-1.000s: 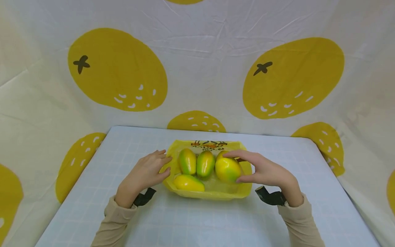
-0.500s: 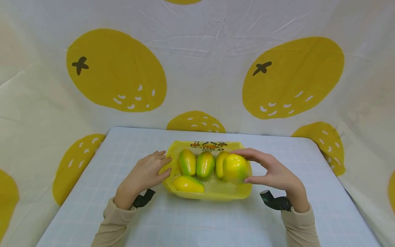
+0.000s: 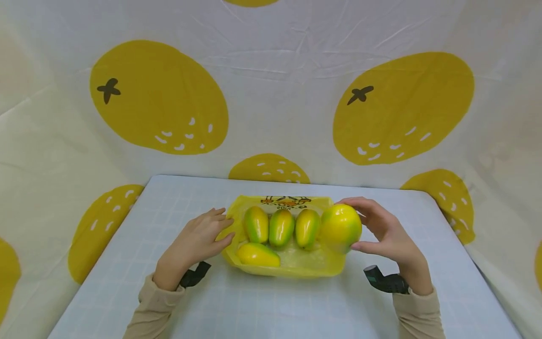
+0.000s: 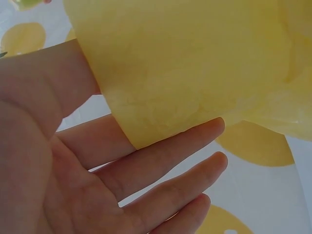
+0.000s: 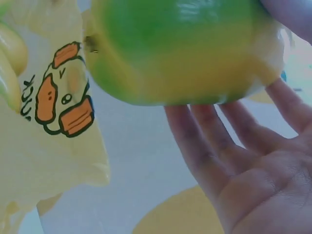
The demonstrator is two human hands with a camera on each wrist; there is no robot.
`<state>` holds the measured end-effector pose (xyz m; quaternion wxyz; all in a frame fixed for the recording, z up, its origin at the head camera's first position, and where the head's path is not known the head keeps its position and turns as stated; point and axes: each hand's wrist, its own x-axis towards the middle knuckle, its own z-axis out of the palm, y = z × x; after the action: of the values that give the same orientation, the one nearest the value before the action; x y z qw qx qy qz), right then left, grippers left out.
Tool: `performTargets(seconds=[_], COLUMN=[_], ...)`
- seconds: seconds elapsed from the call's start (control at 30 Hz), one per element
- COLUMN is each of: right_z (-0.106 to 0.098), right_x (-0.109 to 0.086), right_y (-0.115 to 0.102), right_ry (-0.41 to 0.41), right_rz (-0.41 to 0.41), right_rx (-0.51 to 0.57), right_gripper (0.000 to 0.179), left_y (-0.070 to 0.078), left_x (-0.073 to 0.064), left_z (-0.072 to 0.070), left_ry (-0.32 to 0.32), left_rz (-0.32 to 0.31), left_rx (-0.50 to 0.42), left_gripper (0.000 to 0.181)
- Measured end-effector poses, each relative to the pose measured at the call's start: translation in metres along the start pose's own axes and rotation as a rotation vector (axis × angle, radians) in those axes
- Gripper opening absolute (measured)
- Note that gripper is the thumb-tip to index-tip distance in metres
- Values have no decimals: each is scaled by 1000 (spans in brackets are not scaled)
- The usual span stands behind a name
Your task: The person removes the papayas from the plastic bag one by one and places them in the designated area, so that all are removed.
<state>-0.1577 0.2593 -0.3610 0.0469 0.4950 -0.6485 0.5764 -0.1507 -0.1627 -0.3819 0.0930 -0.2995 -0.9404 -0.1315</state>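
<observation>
A yellow printed bag (image 3: 311, 267) sits mouth up at the middle of the table. Inside it, three yellow-green mangoes (image 3: 281, 228) stand in a row, and another mango (image 3: 258, 254) lies across the front left corner. My right hand (image 3: 387, 235) holds a shiny mango (image 3: 341, 228) over the bag's right rim, thumb on the near side. In the right wrist view, fingers (image 5: 187, 141) support this mango (image 5: 185, 53) from below. My left hand (image 3: 201, 238) is at the left rim with fingers fairly straight. The left wrist view shows the bag wall (image 4: 195, 63) hiding its thumb tip and index fingertip.
A pale checked cloth covers the table (image 3: 271, 313). Behind it hangs a white curtain (image 3: 279, 94) printed with large yellow fruits. Dark wrist cameras (image 3: 385, 280) are strapped below both hands.
My right hand has moved right and slightly up with its mango, from above the bag's inside to its right rim. The mango behind it is now fully visible. My left hand barely moves.
</observation>
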Motion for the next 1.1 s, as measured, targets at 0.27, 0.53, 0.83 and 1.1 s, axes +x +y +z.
performTargets(seconds=[0.27, 0.53, 0.83, 1.1], right_z=[-7, -7, -12, -19], right_x=[-6, -10, -14, -21], right_y=[6, 9, 17, 32], right_ry=[136, 283, 474, 584], right_rz=[-10, 17, 107, 167], right_rx=[104, 161, 164, 181], right_gripper=[78, 73, 71, 65], left_y=[-1, 0, -1, -2], left_x=[0, 0, -1, -1], left_z=[0, 0, -2, -2], left_ry=[-2, -2, -12, -17], left_rz=[8, 6, 0, -2], left_rx=[9, 15, 16, 13], left_gripper=[33, 34, 35, 35])
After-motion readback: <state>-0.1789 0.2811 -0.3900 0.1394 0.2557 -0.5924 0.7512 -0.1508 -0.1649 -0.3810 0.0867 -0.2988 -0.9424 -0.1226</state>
